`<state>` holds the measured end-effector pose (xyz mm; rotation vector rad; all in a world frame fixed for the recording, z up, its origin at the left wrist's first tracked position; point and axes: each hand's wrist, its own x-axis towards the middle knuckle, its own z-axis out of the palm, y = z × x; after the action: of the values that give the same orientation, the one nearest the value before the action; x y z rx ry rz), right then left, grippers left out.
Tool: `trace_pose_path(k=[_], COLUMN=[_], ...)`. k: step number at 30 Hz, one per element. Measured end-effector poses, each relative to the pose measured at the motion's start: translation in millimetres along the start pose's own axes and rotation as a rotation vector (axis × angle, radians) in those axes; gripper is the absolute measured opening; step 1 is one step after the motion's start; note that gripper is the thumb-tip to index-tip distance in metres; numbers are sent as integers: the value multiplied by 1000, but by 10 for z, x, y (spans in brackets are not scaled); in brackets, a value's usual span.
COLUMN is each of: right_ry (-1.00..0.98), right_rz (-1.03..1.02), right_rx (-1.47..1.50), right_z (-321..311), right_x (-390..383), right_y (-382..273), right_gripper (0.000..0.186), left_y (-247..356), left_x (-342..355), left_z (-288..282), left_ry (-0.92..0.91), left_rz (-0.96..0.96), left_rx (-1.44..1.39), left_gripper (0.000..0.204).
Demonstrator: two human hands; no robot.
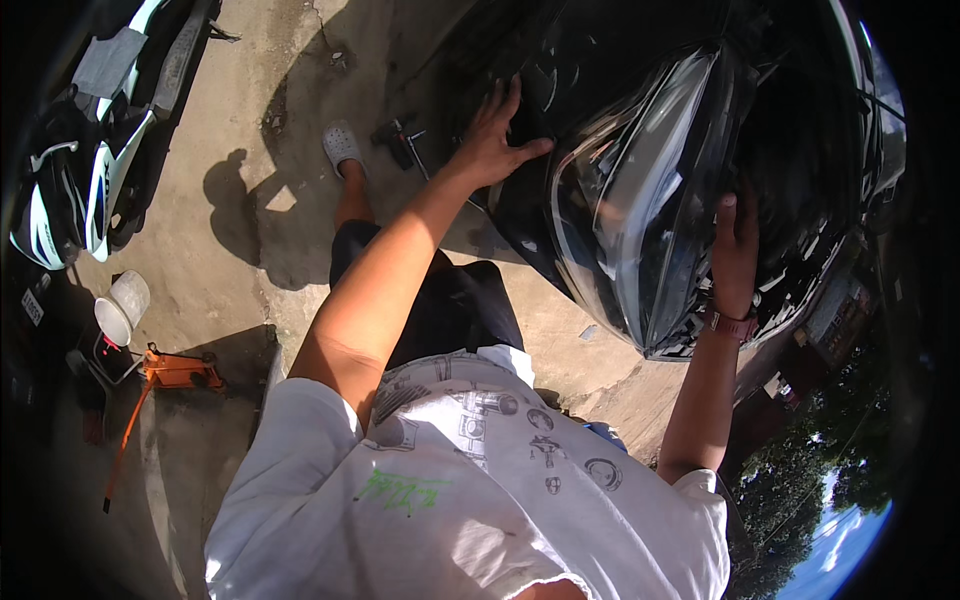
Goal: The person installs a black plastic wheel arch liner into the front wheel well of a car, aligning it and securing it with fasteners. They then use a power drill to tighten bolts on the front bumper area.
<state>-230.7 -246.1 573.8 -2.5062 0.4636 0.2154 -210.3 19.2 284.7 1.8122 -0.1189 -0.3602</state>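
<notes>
A black car's front corner fills the upper right, with a long clear headlight (645,190) set in it. My left hand (495,140) lies against the black bodywork left of the headlight, fingers spread and thumb stretched toward the lamp's edge. On the headlight's other side, my right hand (735,255) rests on the glossy dark panel (800,215), fingers extended and a reddish-brown watch (730,325) at the wrist. Neither hand grasps anything that I can see. Reflections and deep shadow hide the exact panel seams around the lamp.
On the concrete ground beyond my left arm lies a dark tool with a metal bar (405,145), near my grey clog (341,143). A black and white motorcycle (105,165) stands far left. Below it are a white bucket (122,307) and an orange floor jack (185,371) with a long handle.
</notes>
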Motion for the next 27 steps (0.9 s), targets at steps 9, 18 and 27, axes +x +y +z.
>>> trace_pose_path(k=[9,18,27], right_ry=[-42,18,116], right_rz=[8,-15,-28], right_rx=[-91,-143,-33], right_z=[4,221,348], right_x=[346,367,355], right_y=[-35,11,-29], right_gripper=[84,93,82], left_y=[21,112,76], left_x=[32,26,150], left_z=[65,62,-47], left_ry=[-9,-86,-146], left_rz=[-7,-127,-95], left_rx=[-39,-113,-15], left_gripper=[135,139,148])
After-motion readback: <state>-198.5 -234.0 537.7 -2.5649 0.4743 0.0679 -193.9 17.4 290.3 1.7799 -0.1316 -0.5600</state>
